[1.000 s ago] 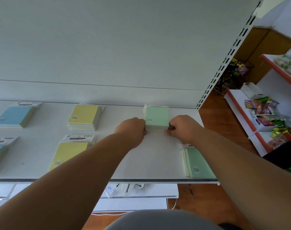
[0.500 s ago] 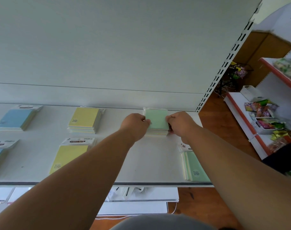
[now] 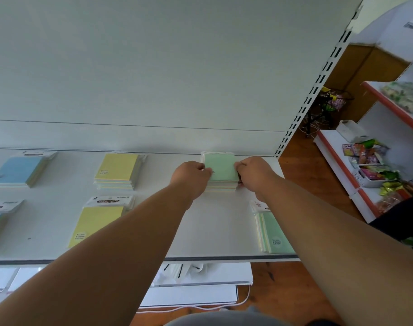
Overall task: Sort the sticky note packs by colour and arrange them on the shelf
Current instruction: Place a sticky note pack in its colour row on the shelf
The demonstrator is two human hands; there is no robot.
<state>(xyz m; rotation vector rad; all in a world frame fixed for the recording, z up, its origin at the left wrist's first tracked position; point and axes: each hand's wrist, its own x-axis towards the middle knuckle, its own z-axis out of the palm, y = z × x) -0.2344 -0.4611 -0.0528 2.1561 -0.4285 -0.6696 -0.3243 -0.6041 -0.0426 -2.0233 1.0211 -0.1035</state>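
At centre frame, the left hand (image 3: 191, 176) and right hand (image 3: 254, 176) grip a stack of pale green sticky note packs (image 3: 220, 169). Fingers curl around its side edges. It rests on the white metal shelf (image 3: 214, 222).

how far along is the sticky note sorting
Mostly done: blue packs sit left, yellow packs in the middle, a green pack front right. In hand: left hand and right hand grip the back green stack. Left: squaring it.
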